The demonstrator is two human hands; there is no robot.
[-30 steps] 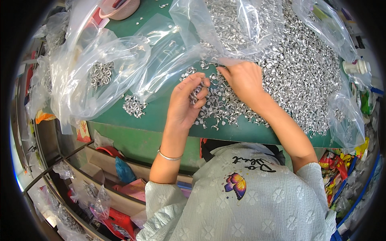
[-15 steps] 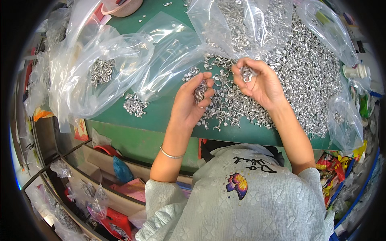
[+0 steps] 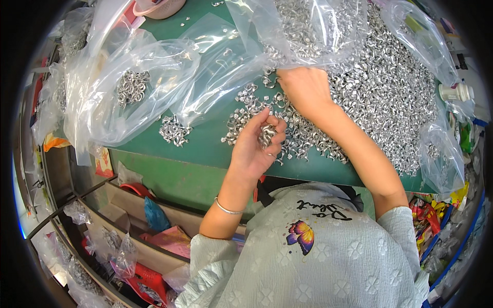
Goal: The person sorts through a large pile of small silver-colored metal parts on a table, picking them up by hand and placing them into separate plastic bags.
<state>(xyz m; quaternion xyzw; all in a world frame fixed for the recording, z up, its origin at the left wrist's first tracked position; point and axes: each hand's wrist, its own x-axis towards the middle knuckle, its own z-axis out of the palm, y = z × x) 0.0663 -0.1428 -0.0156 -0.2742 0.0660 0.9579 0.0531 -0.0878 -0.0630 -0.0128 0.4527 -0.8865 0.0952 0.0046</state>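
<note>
Clear plastic bags lay crumpled across the far left of my green counter, one holding a small cluster of silver metal pieces. Another clear bag sprawled over the heap ahead of me, and more hung at the right edge. Below the counter on my left, small clear bags and a red packet sat on shelves; colourful wrappers crowded the right.
</note>
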